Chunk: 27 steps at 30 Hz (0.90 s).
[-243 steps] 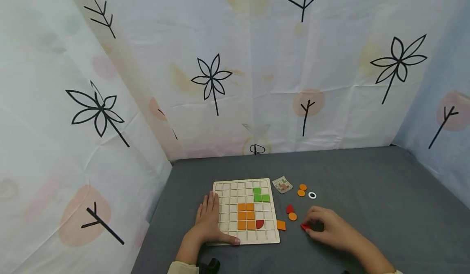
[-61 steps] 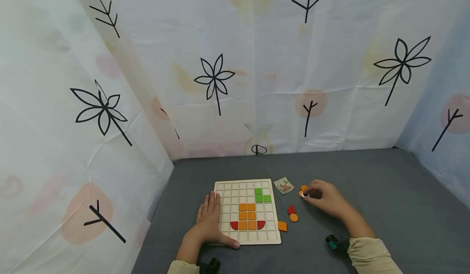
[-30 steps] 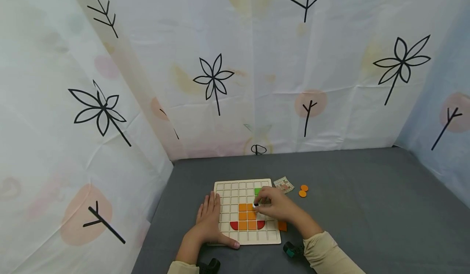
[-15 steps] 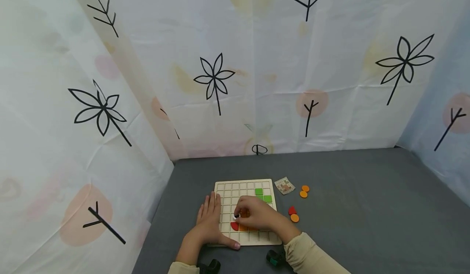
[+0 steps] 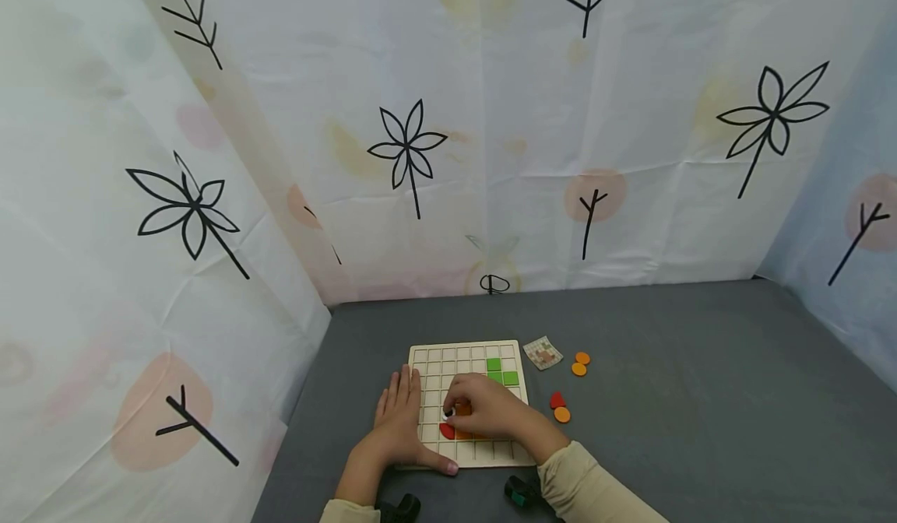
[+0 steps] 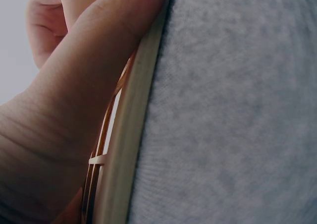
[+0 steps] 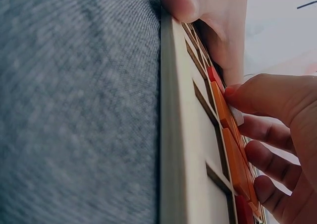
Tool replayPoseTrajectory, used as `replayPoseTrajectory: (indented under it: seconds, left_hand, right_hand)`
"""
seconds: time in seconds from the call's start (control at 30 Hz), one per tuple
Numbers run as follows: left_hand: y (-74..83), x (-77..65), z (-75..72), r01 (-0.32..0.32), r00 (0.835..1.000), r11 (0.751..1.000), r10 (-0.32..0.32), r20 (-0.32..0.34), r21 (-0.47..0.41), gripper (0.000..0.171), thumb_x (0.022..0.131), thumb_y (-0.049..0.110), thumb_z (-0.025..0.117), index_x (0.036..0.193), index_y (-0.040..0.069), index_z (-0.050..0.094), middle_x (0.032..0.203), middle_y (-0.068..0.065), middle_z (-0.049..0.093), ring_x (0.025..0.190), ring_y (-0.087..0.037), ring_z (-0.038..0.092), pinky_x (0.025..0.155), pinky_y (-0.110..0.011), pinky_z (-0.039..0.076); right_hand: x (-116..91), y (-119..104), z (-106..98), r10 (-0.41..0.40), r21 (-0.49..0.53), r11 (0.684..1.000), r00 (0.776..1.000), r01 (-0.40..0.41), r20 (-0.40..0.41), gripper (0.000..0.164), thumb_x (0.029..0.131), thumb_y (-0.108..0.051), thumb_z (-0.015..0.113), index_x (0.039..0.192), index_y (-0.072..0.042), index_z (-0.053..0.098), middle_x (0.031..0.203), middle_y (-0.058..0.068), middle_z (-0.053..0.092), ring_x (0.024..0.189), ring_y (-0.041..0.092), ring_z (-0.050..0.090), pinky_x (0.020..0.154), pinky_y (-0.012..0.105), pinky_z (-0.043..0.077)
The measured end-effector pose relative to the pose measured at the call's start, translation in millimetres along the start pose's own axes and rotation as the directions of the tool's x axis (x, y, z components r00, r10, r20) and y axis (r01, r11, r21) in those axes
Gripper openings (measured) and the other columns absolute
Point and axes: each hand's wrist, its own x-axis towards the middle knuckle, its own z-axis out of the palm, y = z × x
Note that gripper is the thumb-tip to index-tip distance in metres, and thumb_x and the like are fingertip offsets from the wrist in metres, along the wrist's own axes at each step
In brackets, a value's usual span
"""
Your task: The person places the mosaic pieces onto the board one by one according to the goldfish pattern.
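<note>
In the head view, a wooden grid board (image 5: pixel 448 357) lies on the table. My left hand (image 5: pixel 399 428) rests with straight fingers along its left side, thumb at the front edge. My right hand (image 5: pixel 483 406) pinches a small white round piece with a dark centre (image 5: pixel 448 414), held at a cell left of the orange squares. Those orange squares (image 7: pixel 236 164), partly covered by that hand, sit in the grid. Just below the white piece is a red quarter-round piece (image 5: pixel 447 431). Several green squares (image 5: pixel 494 365) fill cells at the upper right.
Right of the board lie a small pattern card (image 5: pixel 543 353), two orange discs (image 5: pixel 579 369), another orange disc (image 5: pixel 562 415) and a red piece (image 5: pixel 557 400). The grey tabletop (image 5: pixel 673 367) reaches back to a patterned cloth wall (image 5: pixel 518 219).
A second red quarter-round piece was added left of the orange squares. My right hand then picked up the white piece right of the board and carried it left onto the grid. My left hand stayed put.
</note>
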Motion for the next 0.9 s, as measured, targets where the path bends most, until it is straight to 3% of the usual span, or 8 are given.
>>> replayPoseTrajectory:
  seconds: [0.33,0.9]
  left_hand:
    - [0.6,-0.9,-0.2,0.003,1.000,1.000,-0.003,0.004,-0.006,0.171,0.051,0.081,0.094,0.171,0.007,-0.003,0.179,-0.017,-0.012,0.166,-0.040,-0.011,0.132,-0.065,0.000]
    - [0.0,0.1,-0.1,-0.009,1.000,1.000,0.009,0.001,-0.013,0.173,0.049,0.082,0.093,0.171,0.004,-0.001,0.179,-0.020,-0.010,0.166,-0.043,-0.009,0.131,-0.065,0.001]
  right_hand:
    - [-0.7,2.2,-0.4,0.040,0.077,0.996,0.999,-0.039,-0.006,0.005,0.095,-0.015,0.082,0.099,-0.016,0.081,0.096,-0.005,0.068,0.080,0.006,0.056,0.075,0.021,0.050]
    - [0.3,2.9,-1.2,0.068,0.069,0.995,0.998,-0.068,0.005,0.008,0.092,-0.012,0.084,0.096,-0.018,0.081,0.095,-0.005,0.067,0.080,0.004,0.054,0.075,0.020,0.050]
